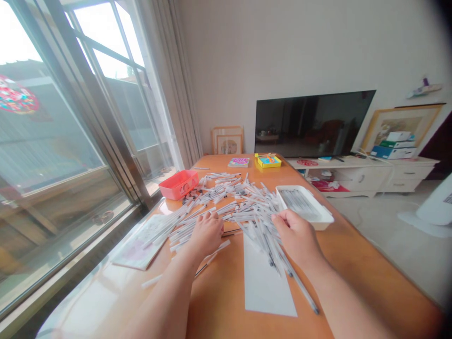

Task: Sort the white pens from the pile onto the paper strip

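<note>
A wide heap of clear-white pens [226, 193], some with dark ends, covers the middle of the wooden table. My left hand [208, 233] rests on the heap's near left side with its fingers curled; what lies under the fingertips is hidden. At the heap's right side my right hand [294, 233] is closed, thumb against forefinger, and I cannot make out what is pinched there. Just beyond it stands a white plastic box [323, 221] with thin pens or refills lying side by side inside. Under the heap's near end, a white sheet [266, 289] sticks out.
A red plastic basket [178, 184] stands at the heap's far left. A booklet [139, 245] lies partly under pens. Farther back are a pink book [238, 162] and a yellow box [270, 163]. Window frames [141, 197] run along the left; a television [314, 125] stands beyond.
</note>
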